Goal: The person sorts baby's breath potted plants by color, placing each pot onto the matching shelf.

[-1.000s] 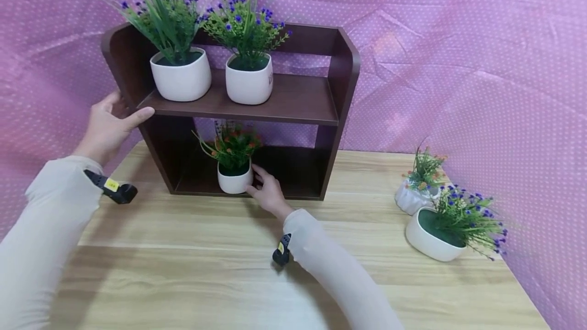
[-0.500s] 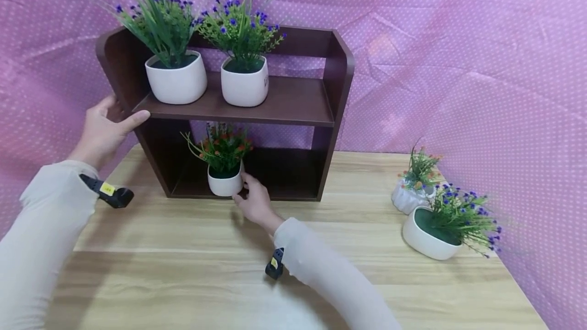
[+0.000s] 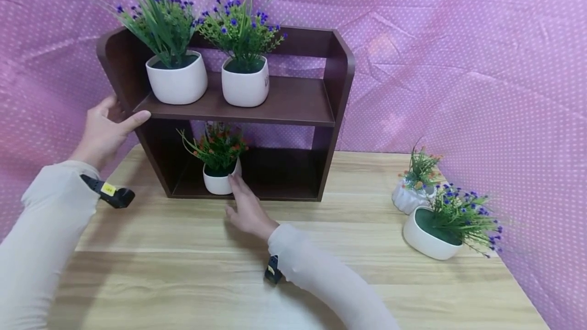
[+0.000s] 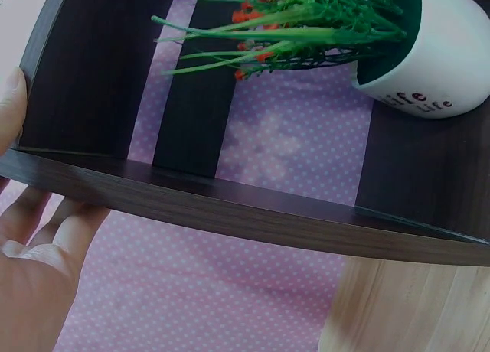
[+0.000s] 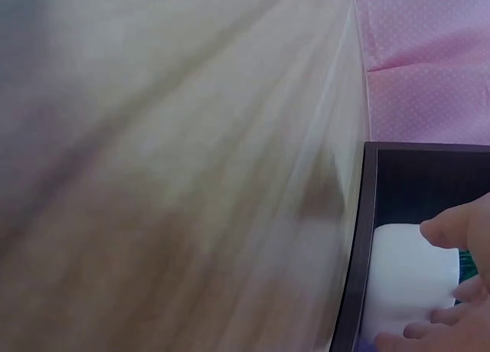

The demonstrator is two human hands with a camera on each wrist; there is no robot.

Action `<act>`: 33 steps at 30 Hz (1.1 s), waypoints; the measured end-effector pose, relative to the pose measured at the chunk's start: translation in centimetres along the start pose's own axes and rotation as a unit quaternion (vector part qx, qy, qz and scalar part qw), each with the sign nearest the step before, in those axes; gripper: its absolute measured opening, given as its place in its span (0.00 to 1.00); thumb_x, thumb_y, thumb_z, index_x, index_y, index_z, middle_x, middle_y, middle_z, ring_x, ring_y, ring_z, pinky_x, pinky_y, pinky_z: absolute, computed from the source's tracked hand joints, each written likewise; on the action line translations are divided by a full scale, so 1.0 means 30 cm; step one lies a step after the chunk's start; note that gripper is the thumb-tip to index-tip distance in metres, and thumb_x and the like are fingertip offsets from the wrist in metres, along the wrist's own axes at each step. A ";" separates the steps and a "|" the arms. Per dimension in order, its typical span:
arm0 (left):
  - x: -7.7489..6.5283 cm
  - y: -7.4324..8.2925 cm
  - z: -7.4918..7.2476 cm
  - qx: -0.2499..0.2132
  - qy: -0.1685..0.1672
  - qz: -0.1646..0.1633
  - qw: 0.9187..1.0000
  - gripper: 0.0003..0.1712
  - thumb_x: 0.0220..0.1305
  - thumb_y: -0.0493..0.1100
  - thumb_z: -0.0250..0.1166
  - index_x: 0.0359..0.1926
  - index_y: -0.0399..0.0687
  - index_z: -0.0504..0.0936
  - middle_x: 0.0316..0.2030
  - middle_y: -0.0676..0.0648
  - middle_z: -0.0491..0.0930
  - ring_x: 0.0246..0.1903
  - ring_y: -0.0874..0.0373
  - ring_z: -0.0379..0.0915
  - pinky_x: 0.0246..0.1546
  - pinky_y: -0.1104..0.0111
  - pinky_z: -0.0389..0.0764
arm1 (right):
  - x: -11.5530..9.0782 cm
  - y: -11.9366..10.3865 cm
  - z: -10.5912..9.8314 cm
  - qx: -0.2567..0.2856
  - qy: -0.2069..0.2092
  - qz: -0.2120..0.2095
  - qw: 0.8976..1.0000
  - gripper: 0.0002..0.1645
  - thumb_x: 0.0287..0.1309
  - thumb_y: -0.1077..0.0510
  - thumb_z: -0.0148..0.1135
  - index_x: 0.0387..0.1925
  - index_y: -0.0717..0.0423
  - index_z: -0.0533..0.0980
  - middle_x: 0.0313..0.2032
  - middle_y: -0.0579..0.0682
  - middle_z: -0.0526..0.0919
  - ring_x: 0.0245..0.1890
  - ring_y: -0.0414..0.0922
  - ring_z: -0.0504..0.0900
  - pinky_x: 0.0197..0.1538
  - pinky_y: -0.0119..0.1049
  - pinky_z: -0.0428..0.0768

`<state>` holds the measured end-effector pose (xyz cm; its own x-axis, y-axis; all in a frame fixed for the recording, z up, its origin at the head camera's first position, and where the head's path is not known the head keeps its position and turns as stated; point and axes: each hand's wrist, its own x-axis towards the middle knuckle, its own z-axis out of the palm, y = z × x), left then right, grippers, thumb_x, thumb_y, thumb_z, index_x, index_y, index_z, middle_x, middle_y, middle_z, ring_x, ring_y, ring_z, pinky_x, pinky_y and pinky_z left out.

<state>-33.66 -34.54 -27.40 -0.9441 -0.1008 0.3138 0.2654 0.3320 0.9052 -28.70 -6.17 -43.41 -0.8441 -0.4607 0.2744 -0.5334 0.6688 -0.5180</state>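
In the head view my left hand (image 3: 104,129) grips the left side of the dark brown shelf (image 3: 293,100), thumb on the front edge of its middle board and fingers round the outside. The left wrist view shows the thumb and fingers on either side of the panel (image 4: 230,214). My right hand (image 3: 247,210) has its fingers extended, fingertips at the right side of a white pot (image 3: 217,184) with orange flowers on the lower level. In the right wrist view the fingers overlap that pot (image 5: 409,272). Lettering shows on the pot (image 4: 452,53) in the left wrist view.
Two white pots with purple flowers, a left one (image 3: 176,83) and a right one (image 3: 245,85), stand on the upper board. On the right of the wooden table (image 3: 183,279) are a ribbed white pot (image 3: 405,198) and a tipped white pot (image 3: 426,241). A pink dotted cloth (image 3: 458,65) hangs behind.
The white pot with orange flowers has moved left along the lower level. My right hand has loosened from around it, its fingers now straighter. My left hand keeps its place on the shelf.
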 end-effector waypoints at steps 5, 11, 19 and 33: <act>-0.002 -0.004 -0.001 0.003 0.001 -0.001 1.000 0.37 0.61 0.42 0.67 0.70 0.57 0.64 0.63 0.55 0.71 0.59 0.67 0.66 0.48 0.87 0.71 | 0.030 0.004 0.004 -0.026 -0.008 -0.017 0.999 0.46 0.60 0.58 0.62 0.73 0.61 0.50 0.72 0.62 0.53 0.71 0.54 0.56 0.70 0.39 0.62; -0.008 0.000 0.000 0.015 0.000 -0.001 1.000 0.37 0.61 0.43 0.67 0.70 0.57 0.64 0.63 0.55 0.71 0.60 0.68 0.66 0.48 0.87 0.71 | 0.068 0.002 -0.001 -0.073 -0.030 -0.014 0.997 0.45 0.60 0.58 0.61 0.73 0.60 0.51 0.72 0.61 0.54 0.70 0.57 0.56 0.71 0.39 0.59; -0.006 -0.002 0.000 -0.011 0.000 0.001 1.000 0.38 0.60 0.41 0.68 0.70 0.57 0.63 0.65 0.53 0.69 0.62 0.66 0.64 0.50 0.87 0.70 | 0.101 -0.010 -0.010 -0.074 -0.057 -0.002 0.996 0.44 0.62 0.56 0.59 0.73 0.58 0.49 0.73 0.58 0.52 0.72 0.54 0.53 0.72 0.37 0.55; -0.009 -0.004 0.004 -0.061 0.003 0.010 0.998 0.38 0.58 0.38 0.69 0.69 0.53 0.65 0.63 0.53 0.71 0.60 0.67 0.66 0.47 0.87 0.72 | 0.121 -0.004 -0.012 0.008 -0.071 0.006 0.997 0.46 0.63 0.54 0.60 0.74 0.57 0.47 0.73 0.56 0.52 0.73 0.48 0.51 0.73 0.33 0.51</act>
<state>-33.45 -34.46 -27.63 -0.9374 -0.1001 0.3334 0.3064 0.2173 0.9268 -31.73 -7.72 -42.07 -0.8338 -0.5312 0.1506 -0.5210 0.6666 -0.5332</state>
